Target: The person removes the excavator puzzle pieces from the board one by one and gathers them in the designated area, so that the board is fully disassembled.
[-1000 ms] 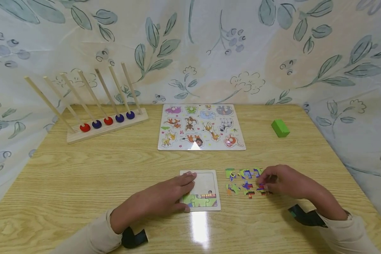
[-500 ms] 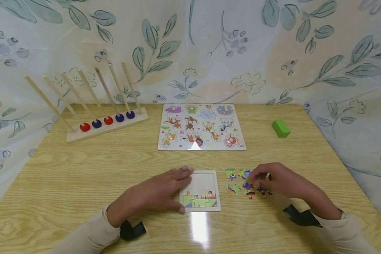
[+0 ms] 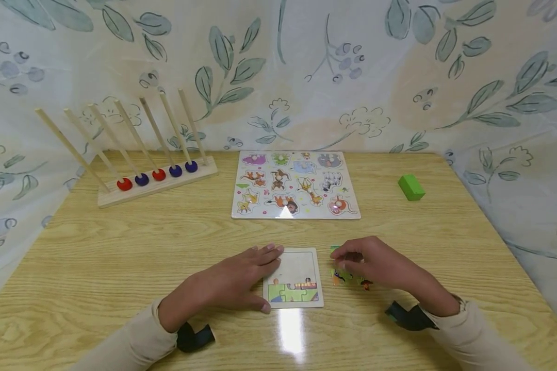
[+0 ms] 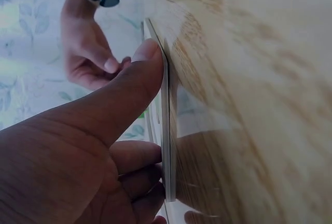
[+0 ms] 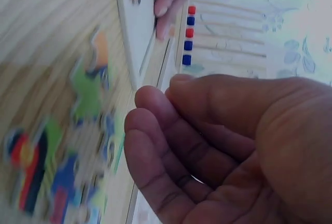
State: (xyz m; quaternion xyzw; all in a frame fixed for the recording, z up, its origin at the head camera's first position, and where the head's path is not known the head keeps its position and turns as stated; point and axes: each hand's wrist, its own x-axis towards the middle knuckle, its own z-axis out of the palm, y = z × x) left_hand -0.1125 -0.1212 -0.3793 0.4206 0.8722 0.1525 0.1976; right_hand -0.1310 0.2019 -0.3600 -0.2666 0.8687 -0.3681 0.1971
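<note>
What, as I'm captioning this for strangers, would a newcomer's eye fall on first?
Probably the wooden rack at the back left of the table, with tall pegs and red and blue beads. Next, the bright animal board at the back middle. Nearer, the left hand rests on the puzzle tray and the right hand is over loose pieces to the tray's right.
</note>
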